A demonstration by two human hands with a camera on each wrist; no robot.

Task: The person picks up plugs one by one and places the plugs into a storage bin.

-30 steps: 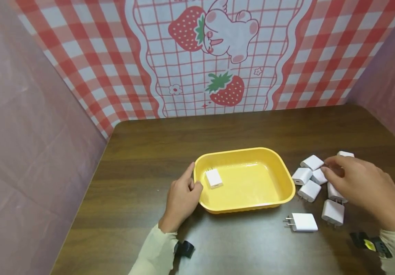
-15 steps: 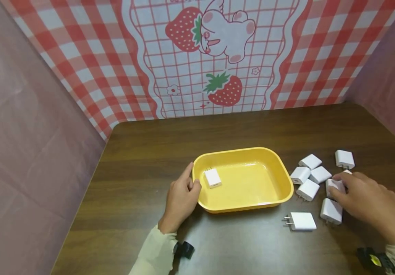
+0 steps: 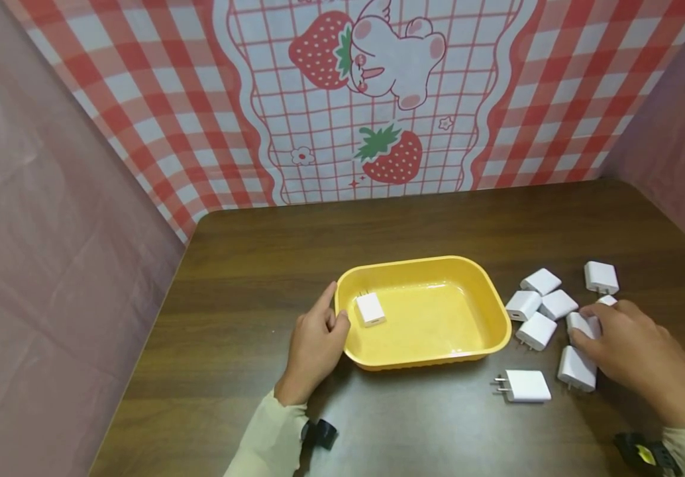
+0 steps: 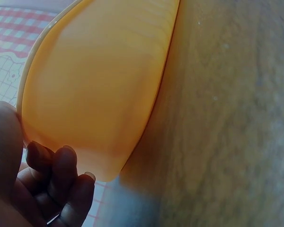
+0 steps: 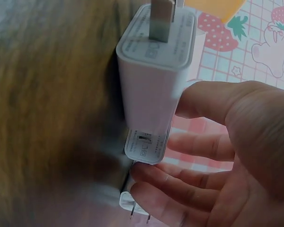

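In the head view a yellow plastic tray [image 3: 422,363] stands on the table, with one white charger plug [image 3: 370,309] inside near its left end. My left hand [image 3: 314,344] grips the tray's left end, its thumb by the rim; in the left wrist view its other fingers curl against the outer wall [image 4: 94,85]. To the right of the tray, my right hand [image 3: 634,338] pinches a white charger plug [image 3: 579,324] with thumb and fingers, low among the others. Nearest the right wrist camera is another charger plug [image 5: 154,90], metal prongs facing up; it partly hides the one between the fingers.
Several white charger plugs [image 3: 540,282] lie clustered right of the tray. One plug [image 3: 527,386] lies apart at the front, prongs pointing left, and another [image 3: 601,277] at the far right. A checked strawberry cloth [image 3: 199,119] hangs behind the brown table [image 3: 211,331].
My right hand has come down and toward me, from the far right plug to the pinched charger plug, uncovering the far one. My left hand has stayed on the tray.
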